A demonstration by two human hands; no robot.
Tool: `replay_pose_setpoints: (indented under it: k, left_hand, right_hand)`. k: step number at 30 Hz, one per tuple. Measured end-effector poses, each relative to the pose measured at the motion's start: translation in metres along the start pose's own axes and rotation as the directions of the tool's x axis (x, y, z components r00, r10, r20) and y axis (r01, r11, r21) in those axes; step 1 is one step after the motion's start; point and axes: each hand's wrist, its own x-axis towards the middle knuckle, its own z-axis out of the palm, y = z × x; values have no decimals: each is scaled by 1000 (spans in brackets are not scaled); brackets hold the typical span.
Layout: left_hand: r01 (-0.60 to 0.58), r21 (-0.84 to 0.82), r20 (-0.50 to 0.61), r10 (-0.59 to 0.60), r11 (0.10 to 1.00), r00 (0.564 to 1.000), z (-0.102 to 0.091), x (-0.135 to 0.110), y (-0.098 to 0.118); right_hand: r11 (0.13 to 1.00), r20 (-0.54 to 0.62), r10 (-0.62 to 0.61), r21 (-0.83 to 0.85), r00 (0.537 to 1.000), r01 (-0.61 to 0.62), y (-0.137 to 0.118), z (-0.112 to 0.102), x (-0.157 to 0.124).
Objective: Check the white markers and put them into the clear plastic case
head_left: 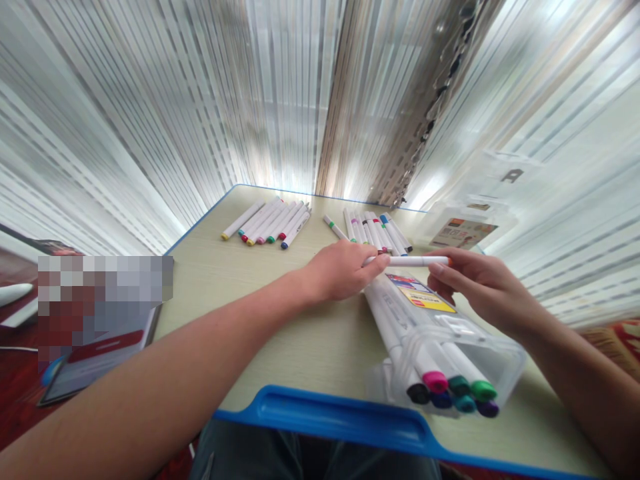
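Note:
Both my hands hold one white marker [413,261] level above a clear plastic marker case [440,340]. My left hand [345,270] pinches its left end, fingers closed. My right hand [480,283] grips its right end, where an orange cap shows. The case lies on the pale desk [280,313] with several markers inside, their coloured caps pointing toward me. Two groups of loose markers lie farther back: one at the left [273,223], one in the middle [375,233].
The desk has a blue rim with a moulded tray [325,413] at its near edge. A packet with a printed label [463,233] stands at the back right. A tablet or book [100,367] lies left of the desk. Striped curtains surround the far side.

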Motion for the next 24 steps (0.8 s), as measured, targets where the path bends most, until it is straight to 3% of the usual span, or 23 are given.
replay_pose_setpoints:
  k: [24]
  left_hand:
    - [-10, 3, -4, 10, 1000, 1000, 0, 0, 1]
  right_hand:
    - [1000, -2, 9, -6, 1000, -9, -4, 1, 0]
